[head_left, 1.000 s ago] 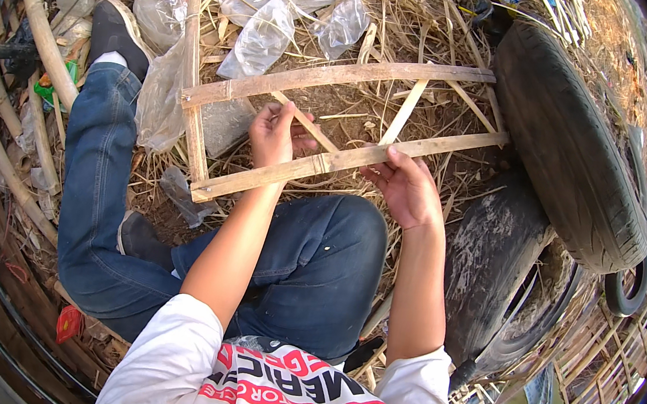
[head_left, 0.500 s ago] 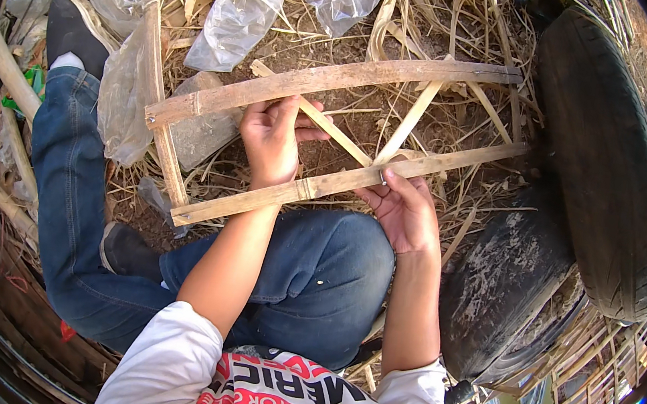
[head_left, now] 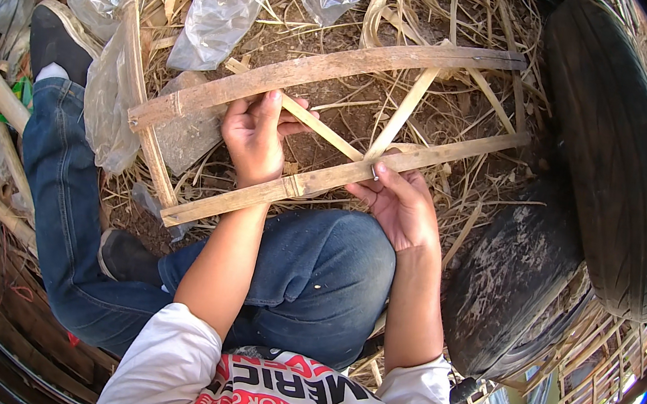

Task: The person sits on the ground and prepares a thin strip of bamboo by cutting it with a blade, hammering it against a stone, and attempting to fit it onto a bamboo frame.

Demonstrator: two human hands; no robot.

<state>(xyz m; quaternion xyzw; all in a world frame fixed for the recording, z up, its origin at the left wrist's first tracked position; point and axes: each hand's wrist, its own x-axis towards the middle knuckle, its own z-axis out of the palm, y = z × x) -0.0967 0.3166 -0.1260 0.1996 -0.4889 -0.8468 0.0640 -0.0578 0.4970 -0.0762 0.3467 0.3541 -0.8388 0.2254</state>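
The fingers of the left hand (head_left: 252, 138) curl around a thin diagonal bamboo slat (head_left: 324, 129), the thumb on its upper face, inside the bamboo frame (head_left: 332, 70). The fingers of the right hand (head_left: 398, 203) pinch the frame's lower rail (head_left: 343, 176) from beneath, thumb at the point where a second thin slat (head_left: 403, 113) meets that rail. Neither hand is released.

The frame lies tilted across the person's bent knee (head_left: 331, 268), above a ground of straw (head_left: 475, 19), with clear plastic bags (head_left: 219, 3) beyond its upper rail and a worn tyre (head_left: 613, 149) to its right.

Handling judgement: split bamboo of this kind is likely light and stiff along its length, but the thin slats should flex and may splinter at cut edges. The thick rails near the lashed joints look the firmest places to grip; the dry surface appears rough, not slippery
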